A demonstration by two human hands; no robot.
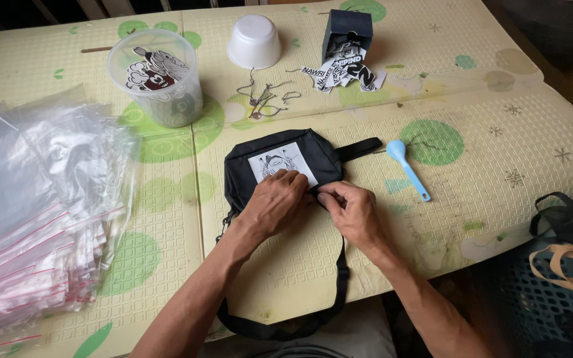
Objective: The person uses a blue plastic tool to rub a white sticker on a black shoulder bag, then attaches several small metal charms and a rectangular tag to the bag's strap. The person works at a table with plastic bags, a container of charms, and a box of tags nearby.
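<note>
My left hand (274,202) lies knuckles-up on the black pouch (280,162), fingers curled down onto its lower edge just under the white printed label (282,162); it appears to pin the fabric flat. My right hand (353,212) meets it from the side, thumb and forefinger pinched on something small at the pouch's lower right edge, possibly a zip pull; the fingers hide it, so I cannot tell. The pouch sits mid-mat, nearer the near edge, its strap (313,311) looping off that edge toward me.

A light-blue spoon (407,167) lies just right of the pouch. Toward the far edge stand a clear tub (157,76) of printed stickers, an upturned white bowl (254,41), loose metal hooks (264,98) and a dark box (347,32) spilling more stickers, all within reach. Clear zip bags (34,205) are stacked along the left edge.
</note>
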